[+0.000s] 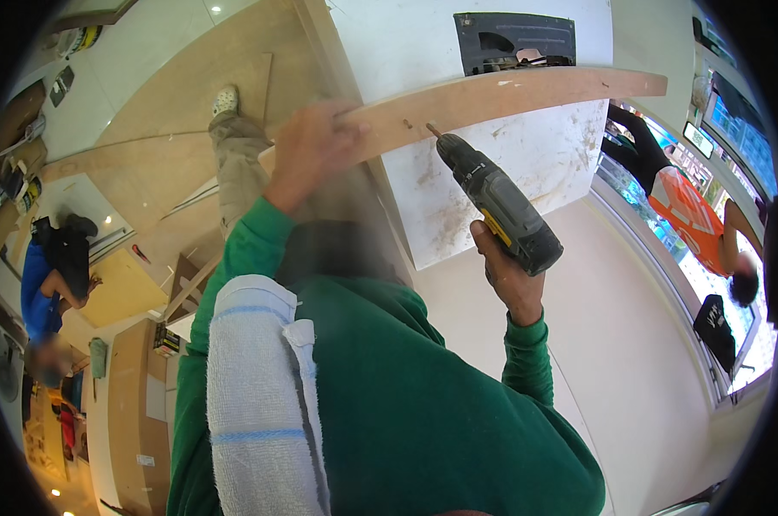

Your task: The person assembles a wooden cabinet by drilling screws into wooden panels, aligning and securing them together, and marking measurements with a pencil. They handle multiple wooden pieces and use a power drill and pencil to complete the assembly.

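My right hand (508, 273) is wrapped round the back of a black and yellow cordless drill (499, 198). The drill's bit (434, 129) points at the face of a long wooden strip (492, 96), its tip at or just in front of the wood. Close to the tip, a small screw or hole (408, 123) shows in the strip. At the strip's left end, my left hand (310, 153) is smeared by motion; whether it grips the wood cannot be told. The strip runs along a white, stained panel (483, 168).
A black tray (516, 43) with small items lies beyond the strip. Plywood sheets (191, 86) cover the floor at left. One person in blue (45, 288) sits at far left; another in an orange vest (688, 211) is at right by the windows. A towel (256, 396) hangs over my shoulder.
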The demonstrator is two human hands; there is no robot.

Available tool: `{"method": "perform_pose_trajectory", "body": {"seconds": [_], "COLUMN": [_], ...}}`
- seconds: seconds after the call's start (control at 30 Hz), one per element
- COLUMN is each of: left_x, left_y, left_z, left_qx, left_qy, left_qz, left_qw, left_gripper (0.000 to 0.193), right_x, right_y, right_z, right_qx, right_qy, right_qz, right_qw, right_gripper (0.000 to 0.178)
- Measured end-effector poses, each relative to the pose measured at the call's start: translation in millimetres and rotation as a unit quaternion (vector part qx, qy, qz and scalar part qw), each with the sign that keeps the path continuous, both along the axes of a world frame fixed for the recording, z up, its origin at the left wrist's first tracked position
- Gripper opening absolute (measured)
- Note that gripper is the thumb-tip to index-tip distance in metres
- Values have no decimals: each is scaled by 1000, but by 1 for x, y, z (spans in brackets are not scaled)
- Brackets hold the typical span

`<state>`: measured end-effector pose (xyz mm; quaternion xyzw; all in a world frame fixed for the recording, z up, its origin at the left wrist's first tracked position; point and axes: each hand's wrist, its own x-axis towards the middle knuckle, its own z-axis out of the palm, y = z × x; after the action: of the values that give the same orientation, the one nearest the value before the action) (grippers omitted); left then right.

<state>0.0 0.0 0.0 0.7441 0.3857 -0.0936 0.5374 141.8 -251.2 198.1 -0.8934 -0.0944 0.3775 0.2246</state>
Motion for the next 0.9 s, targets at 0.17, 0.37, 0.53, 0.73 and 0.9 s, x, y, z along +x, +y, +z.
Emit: {"method": "perform_pose_trajectory", "body": {"seconds": [0.17, 0.37, 0.53, 0.73, 0.9], "left_x": [-2, -3, -1, 0, -2], "left_y": [-8, -4, -5, -5, -7], "left_z": [1, -2, 0, 1, -4], "left_qx": [-7, 40, 32, 27, 44], "left_qy": [-6, -21, -23, -26, -42], "left_qz": [5, -7, -6, 1, 14], "left_qw": [1000, 999, 999, 999, 998], "left_gripper": [40, 34, 34, 36, 38], "right_x": [0, -8, -6, -2, 5], "right_y": [11, 18, 22, 25, 30], "right_z": [14, 9, 12, 8, 10], "right_qx": [24, 69, 30, 27, 38], "right_qy": [-21, -24, -37, -46, -42], "right_qz": [50, 47, 92, 121, 155], "right_qw": [998, 996, 995, 991, 986], "right_gripper": [31, 26, 27, 27, 30]}}
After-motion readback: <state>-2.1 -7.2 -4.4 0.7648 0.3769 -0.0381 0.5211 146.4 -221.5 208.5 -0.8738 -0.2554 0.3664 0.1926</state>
